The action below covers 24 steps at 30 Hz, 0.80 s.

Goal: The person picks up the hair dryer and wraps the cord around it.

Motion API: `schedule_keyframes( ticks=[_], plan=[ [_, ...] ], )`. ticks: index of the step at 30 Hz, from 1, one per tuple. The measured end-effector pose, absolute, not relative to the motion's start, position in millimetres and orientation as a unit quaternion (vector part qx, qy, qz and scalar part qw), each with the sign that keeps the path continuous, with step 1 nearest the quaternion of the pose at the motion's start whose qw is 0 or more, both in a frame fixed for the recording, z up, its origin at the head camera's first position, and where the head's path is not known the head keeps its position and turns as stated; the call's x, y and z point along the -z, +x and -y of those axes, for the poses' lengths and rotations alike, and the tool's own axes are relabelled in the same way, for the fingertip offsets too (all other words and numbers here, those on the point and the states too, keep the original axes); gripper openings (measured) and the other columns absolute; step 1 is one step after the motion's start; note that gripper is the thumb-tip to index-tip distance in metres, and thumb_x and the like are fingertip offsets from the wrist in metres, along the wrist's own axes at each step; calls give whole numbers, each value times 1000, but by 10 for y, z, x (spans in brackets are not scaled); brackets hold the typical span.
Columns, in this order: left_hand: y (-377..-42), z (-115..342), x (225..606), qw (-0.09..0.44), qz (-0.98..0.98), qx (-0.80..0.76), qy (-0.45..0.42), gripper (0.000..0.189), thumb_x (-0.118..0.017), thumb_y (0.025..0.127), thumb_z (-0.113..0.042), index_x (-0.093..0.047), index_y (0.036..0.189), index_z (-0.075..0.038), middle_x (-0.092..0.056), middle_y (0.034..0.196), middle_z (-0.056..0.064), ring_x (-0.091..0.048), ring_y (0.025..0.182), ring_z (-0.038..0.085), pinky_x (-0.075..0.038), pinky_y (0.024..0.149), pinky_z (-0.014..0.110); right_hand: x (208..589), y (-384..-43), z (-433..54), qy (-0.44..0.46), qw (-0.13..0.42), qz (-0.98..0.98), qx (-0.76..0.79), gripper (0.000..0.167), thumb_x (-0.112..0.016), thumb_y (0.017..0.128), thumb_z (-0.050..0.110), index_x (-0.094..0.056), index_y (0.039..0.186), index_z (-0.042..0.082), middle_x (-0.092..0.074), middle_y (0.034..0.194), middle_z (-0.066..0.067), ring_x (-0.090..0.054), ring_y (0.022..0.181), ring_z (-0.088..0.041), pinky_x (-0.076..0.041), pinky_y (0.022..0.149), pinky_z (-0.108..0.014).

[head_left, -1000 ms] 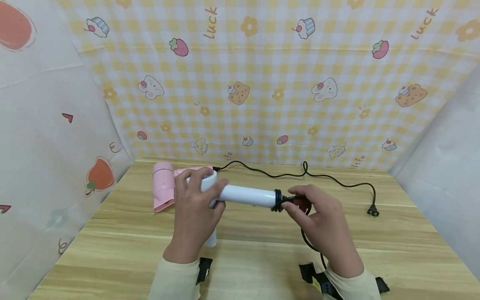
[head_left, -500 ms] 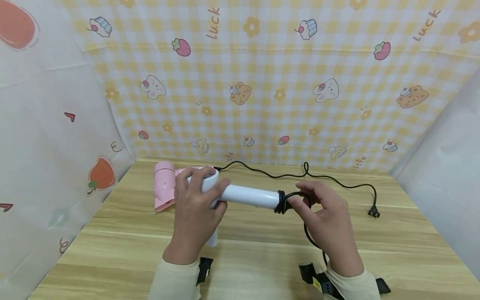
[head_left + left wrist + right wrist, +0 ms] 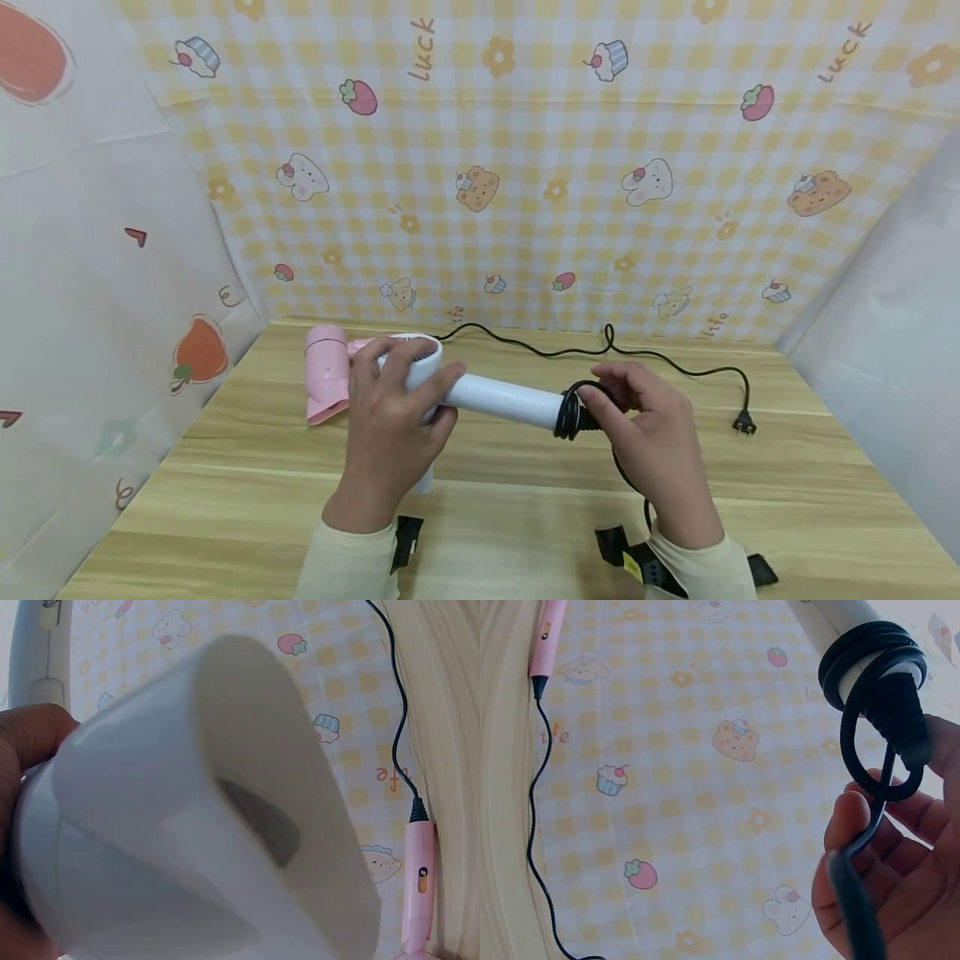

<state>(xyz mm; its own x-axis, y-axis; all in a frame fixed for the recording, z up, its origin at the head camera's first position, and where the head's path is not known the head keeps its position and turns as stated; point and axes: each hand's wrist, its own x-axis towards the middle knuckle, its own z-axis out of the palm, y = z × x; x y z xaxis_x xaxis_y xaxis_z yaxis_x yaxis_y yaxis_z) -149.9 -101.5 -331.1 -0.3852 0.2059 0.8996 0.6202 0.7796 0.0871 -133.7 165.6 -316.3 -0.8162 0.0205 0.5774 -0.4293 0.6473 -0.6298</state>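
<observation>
My left hand (image 3: 390, 429) grips a white hair dryer (image 3: 510, 401) by its head, with the handle pointing right and tilted slightly down. Its wide nozzle opening (image 3: 270, 787) fills much of the left wrist view. A black power cord (image 3: 570, 415) is wound in several loops around the handle's end. My right hand (image 3: 660, 446) holds this cord just past the handle, with fingers curled by it and the thumb near the cord's ribbed sleeve (image 3: 897, 712). One loop (image 3: 847, 750) hangs loose in the right wrist view. The rest of the cord drops toward my right wrist.
A pink hair dryer (image 3: 327, 379) lies at the back left of the wooden table (image 3: 517, 525), partly behind my left hand. Its black cord (image 3: 525, 343) runs along the back to a two-pin plug (image 3: 744, 422) at right. A patterned cloth (image 3: 555, 150) hangs behind.
The cord around the handle's end, earlier pulled taut to the right, now bends into a wider loop. The handle's right end has dipped slightly. My left hand keeps its grip.
</observation>
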Motion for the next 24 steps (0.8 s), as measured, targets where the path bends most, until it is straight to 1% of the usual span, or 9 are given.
schedule_keyframes(
  ticks=[3,9,17,21,24],
  plan=[
    [-1492,1013,3305,492,802,214,-261,35,-79,65,-4,-76,97,-17,-59,112,13,-45,106,45,-36,89,56,3163,-1337,-1657,111,261,865,-415,18,-75,88,14,-71,105,9,-65,82,3,-58,70,-11,-46,62,-21],
    [-1485,1002,3295,490,797,228,-270,35,-79,64,-2,-76,97,-17,-59,112,13,-45,104,44,-36,88,56,3161,-1337,-1683,104,230,865,-434,16,-71,92,18,-70,106,9,-69,87,2,-61,73,-11,-48,61,-22],
    [-1489,981,3294,489,788,242,-285,37,-78,63,-1,-76,96,-17,-60,111,13,-45,104,44,-38,86,55,3174,-1347,-1747,91,193,869,-445,16,-66,96,24,-70,106,12,-68,88,1,-59,73,-14,-48,62,-26],
    [-1486,994,3289,484,785,251,-293,38,-79,62,0,-76,95,-17,-59,111,13,-45,104,44,-38,86,53,3195,-1382,-1777,109,174,863,-462,16,-64,97,21,-69,107,10,-68,87,-1,-61,75,-14,-50,64,-26],
    [-1475,1023,3290,475,785,260,-300,38,-79,62,0,-76,95,-18,-59,111,12,-44,105,44,-38,87,52,3219,-1401,-1781,127,152,851,-487,14,-62,98,16,-68,108,7,-67,87,-5,-62,75,-15,-52,67,-26]
  ],
)
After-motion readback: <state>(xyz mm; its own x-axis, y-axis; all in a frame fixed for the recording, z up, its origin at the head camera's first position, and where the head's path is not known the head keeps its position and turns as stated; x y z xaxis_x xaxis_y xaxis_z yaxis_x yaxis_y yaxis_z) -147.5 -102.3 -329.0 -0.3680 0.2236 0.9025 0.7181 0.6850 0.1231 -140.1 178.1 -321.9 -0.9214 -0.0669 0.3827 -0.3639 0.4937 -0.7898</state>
